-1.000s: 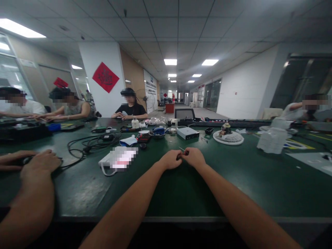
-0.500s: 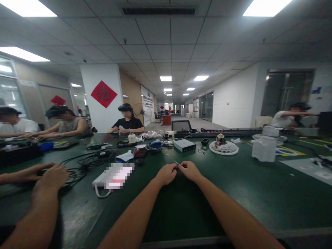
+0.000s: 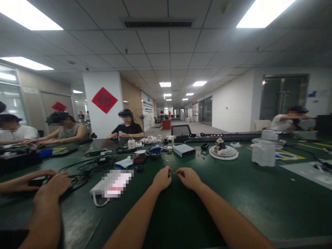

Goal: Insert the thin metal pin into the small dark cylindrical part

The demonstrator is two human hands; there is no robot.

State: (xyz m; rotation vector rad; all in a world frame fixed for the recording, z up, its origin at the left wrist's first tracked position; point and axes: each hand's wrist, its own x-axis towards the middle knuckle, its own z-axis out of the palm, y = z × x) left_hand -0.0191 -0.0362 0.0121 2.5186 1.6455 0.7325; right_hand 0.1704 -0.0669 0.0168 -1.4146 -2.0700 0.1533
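My left hand (image 3: pixel 162 178) is closed in a pinch above the green table (image 3: pixel 186 221), round something small and dark that I cannot make out. Just to its right, my right hand (image 3: pixel 189 178) pinches a thin metal rod (image 3: pixel 174 173), whose other end points at the left fingertips. The two hands are a short gap apart. Beyond them on the table stand a grey box (image 3: pixel 184 150) and a pair of glasses (image 3: pixel 201 156).
A white fan grille (image 3: pixel 223 153) and a white plastic part (image 3: pixel 263 154) lie to the right. On the left are a white pouch (image 3: pixel 114 185), black cables (image 3: pixel 83 166) and another person's hands (image 3: pixel 52 181). Several people sit around.
My hands have moved apart a little, opening a gap between the fingertips, and the thin rod now lies nearly level between them. The camera view has tilted slightly up.
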